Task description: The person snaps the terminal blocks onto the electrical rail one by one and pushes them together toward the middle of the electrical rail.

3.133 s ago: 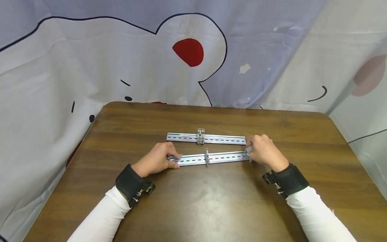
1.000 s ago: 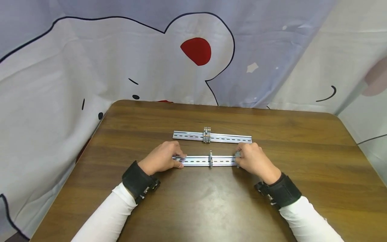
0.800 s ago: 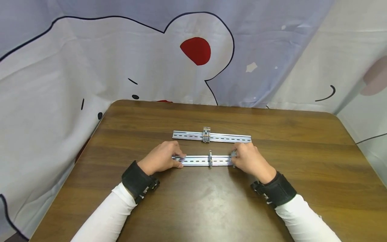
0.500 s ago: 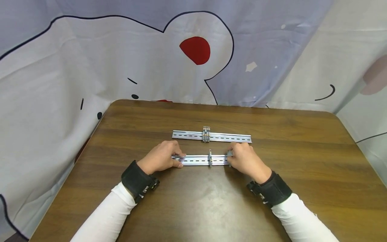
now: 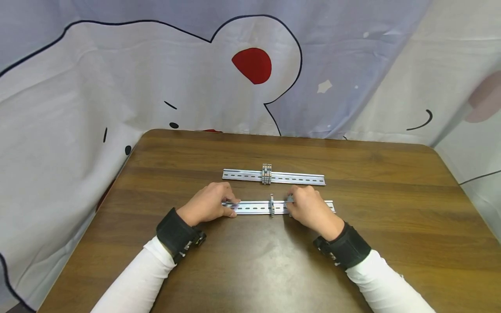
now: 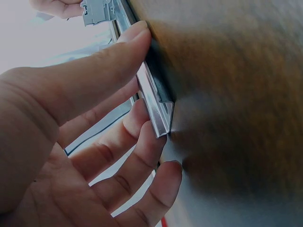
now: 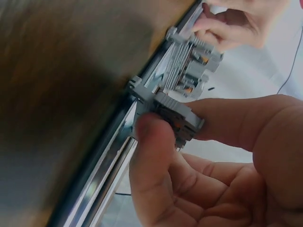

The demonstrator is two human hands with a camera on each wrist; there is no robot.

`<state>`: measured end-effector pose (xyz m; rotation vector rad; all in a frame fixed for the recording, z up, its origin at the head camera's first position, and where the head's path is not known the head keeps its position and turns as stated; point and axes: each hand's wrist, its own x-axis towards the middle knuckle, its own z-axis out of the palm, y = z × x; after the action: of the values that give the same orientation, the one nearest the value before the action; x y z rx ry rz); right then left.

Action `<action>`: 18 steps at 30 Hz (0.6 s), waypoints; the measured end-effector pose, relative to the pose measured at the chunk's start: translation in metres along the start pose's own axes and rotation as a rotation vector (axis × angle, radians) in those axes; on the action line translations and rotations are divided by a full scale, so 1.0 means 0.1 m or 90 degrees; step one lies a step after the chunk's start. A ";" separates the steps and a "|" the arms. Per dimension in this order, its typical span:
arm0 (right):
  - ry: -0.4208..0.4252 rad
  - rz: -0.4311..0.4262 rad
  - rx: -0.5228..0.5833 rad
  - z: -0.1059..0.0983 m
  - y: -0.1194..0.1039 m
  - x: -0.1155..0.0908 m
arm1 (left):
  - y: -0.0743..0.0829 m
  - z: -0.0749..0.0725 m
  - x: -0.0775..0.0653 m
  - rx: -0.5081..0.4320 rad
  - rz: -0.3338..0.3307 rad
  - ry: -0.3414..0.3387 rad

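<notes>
On the table, the near DIN rail (image 5: 254,208), slotted silver metal, lies crosswise. My left hand (image 5: 207,204) grips its left end, thumb along the near edge and fingertips on the far edge, as the left wrist view shows. Between thumb and fingers, my right hand (image 5: 312,209) pinches a grey terminal block (image 7: 168,113) that sits on the rail, right of the middle. A second grey terminal block (image 5: 272,205) stands on the rail between the hands, a short gap from the pinched one. In the head view the right fingers mostly hide the pinched block.
Behind the near rail lies a second DIN rail (image 5: 297,178) with several terminal blocks (image 5: 267,174) grouped near its middle. Both rest on a brown wooden table (image 5: 250,269). A printed curtain (image 5: 176,74) hangs beyond the table's back edge.
My right hand has moved left along the rail with the terminal block, from the right end towards the standing block. The rail's right end now shows. Earlier the tilted rail became level; the left hand keeps its grip.
</notes>
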<state>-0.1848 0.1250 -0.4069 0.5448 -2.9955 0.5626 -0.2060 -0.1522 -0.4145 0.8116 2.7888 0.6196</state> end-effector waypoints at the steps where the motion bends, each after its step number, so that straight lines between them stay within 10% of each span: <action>1: -0.001 -0.006 0.005 0.00 -0.01 0.00 | 0.00 0.00 -0.01 -0.001 -0.001 0.001; 18: -0.054 -0.077 0.092 0.01 0.00 0.03 | -0.01 0.00 -0.03 -0.014 -0.010 0.001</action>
<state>-0.1872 0.1234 -0.4076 0.7728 -2.9894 0.7685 -0.2043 -0.1547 -0.4150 0.7841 2.7814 0.6472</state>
